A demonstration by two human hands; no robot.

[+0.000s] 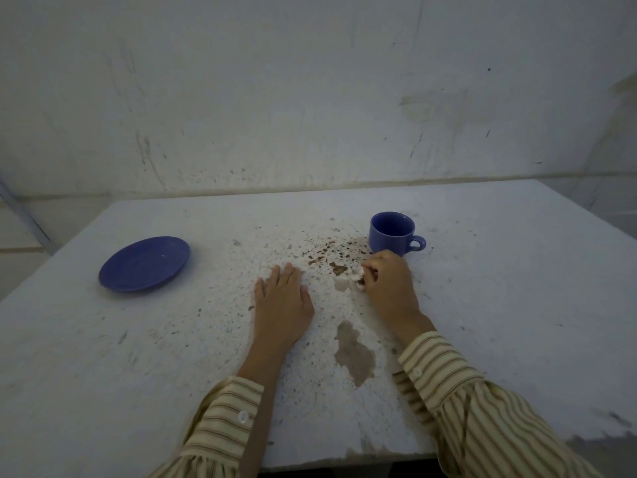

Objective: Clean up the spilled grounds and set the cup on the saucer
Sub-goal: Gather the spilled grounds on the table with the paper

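A blue cup (pixel 393 232) stands upright on the white table (pixel 499 270), handle pointing right. Brown spilled grounds (pixel 331 253) lie scattered just left of the cup, with wet brown blotches among them. A blue saucer (pixel 144 264) sits apart at the left, with nothing on it. My right hand (pixel 387 282) rests in front of the cup, closed on a small crumpled white tissue (pixel 356 278) pressed to the table beside the grounds. My left hand (pixel 282 301) lies flat on the table, fingers spread, holding nothing.
A larger wet stain (pixel 355 353) marks the table between my forearms. The table surface is rough and speckled. A scuffed white wall (pixel 310 98) rises right behind the table's far edge. The table's near edge runs below my striped sleeves.
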